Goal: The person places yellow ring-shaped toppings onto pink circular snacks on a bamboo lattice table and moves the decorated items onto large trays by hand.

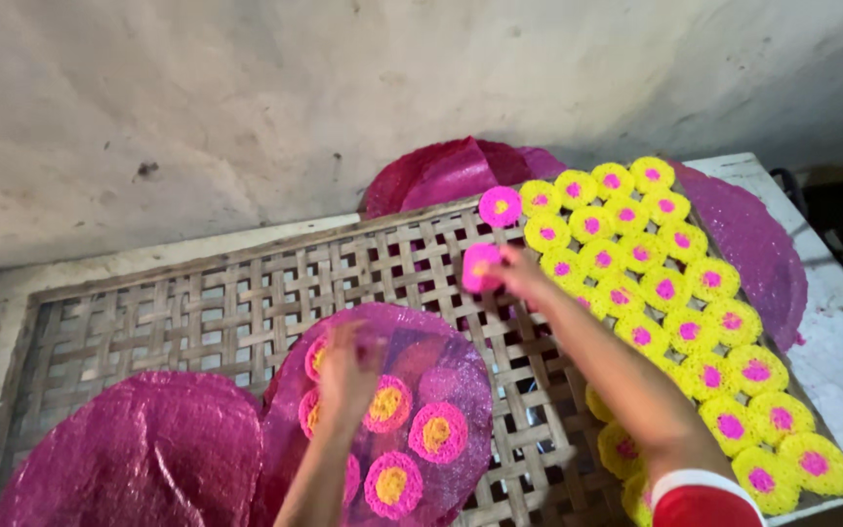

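Grip, left to right: left hand [346,376] rests loosely on the pink sheet [441,342] of discs; right hand [517,273] pinches a pink disc [481,267] over the bamboo rack [197,312]. Laying-out appears underway; next calls for setting it beside the yellow rows [675,293].

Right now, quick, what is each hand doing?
Left hand: blurred, on the pink sheet of discs; grip cannot be told.
Right hand: closed on a pink disc.
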